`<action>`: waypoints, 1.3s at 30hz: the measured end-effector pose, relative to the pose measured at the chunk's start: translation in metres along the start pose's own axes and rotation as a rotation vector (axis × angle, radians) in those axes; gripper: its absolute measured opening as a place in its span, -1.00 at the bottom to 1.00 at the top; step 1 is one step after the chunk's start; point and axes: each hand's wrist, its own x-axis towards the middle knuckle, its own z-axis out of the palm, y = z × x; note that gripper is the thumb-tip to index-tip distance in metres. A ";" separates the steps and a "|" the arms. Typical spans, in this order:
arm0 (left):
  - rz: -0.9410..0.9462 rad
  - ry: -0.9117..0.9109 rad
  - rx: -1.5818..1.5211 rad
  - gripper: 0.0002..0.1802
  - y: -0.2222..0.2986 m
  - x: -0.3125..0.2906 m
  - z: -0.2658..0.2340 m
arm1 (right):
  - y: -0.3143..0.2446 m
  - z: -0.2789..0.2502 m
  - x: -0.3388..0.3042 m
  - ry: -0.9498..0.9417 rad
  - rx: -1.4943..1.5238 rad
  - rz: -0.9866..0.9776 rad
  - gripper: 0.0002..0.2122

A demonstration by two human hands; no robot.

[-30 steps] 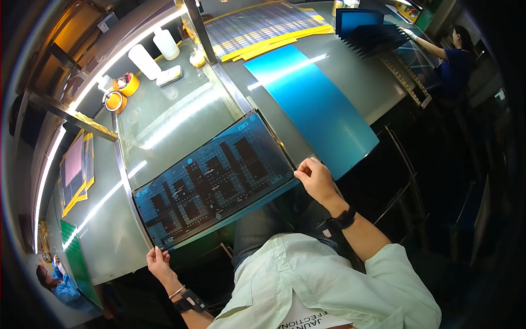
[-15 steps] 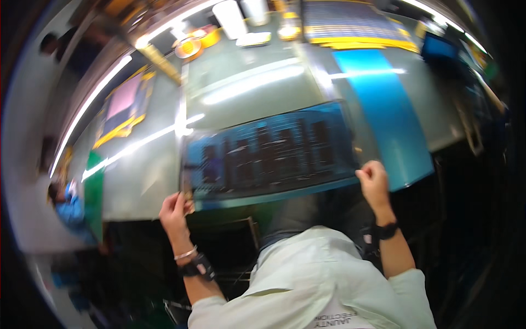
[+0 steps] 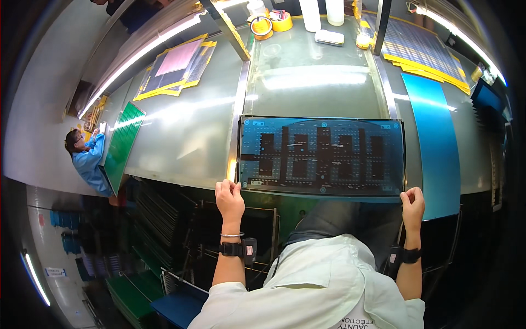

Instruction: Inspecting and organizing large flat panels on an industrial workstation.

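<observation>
A dark, glossy sheet with black blocks and a fine circuit pattern on blue lies near the table's front edge, a blue strip showing along its lower side. It looks like a circuit film over a blue panel; I cannot tell the layers apart for sure. My left hand pinches its near left corner, thumb and fingers pressed together. At the near right corner, my right hand grips in the same way. Both hands are closed, the wrists wearing black straps.
To the right lies a plain blue panel. Yellow-edged patterned sheets are at the back right, others at the back left. Orange tape rolls stand behind. A person in blue sits far left by a green panel.
The view has swung leftward and sharpened, so the table and sheet appear further right. The sheet, slanted before, now looks level. Both hands stay at its near corners.
</observation>
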 end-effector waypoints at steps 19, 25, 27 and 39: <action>0.425 -0.220 0.252 -0.60 0.014 0.009 -0.012 | -0.027 0.032 0.102 0.092 -0.739 -0.618 -0.59; 0.460 -0.224 0.251 -0.64 0.017 0.017 -0.016 | -0.027 0.056 0.132 0.139 -0.800 -0.694 -0.59; 0.497 -0.235 0.265 -0.64 0.017 0.020 -0.021 | -0.029 0.060 0.132 0.131 -0.791 -0.645 -0.59; 0.421 -0.151 0.413 -0.40 0.049 0.124 0.057 | -0.018 0.062 0.128 0.109 -0.831 -0.614 -0.53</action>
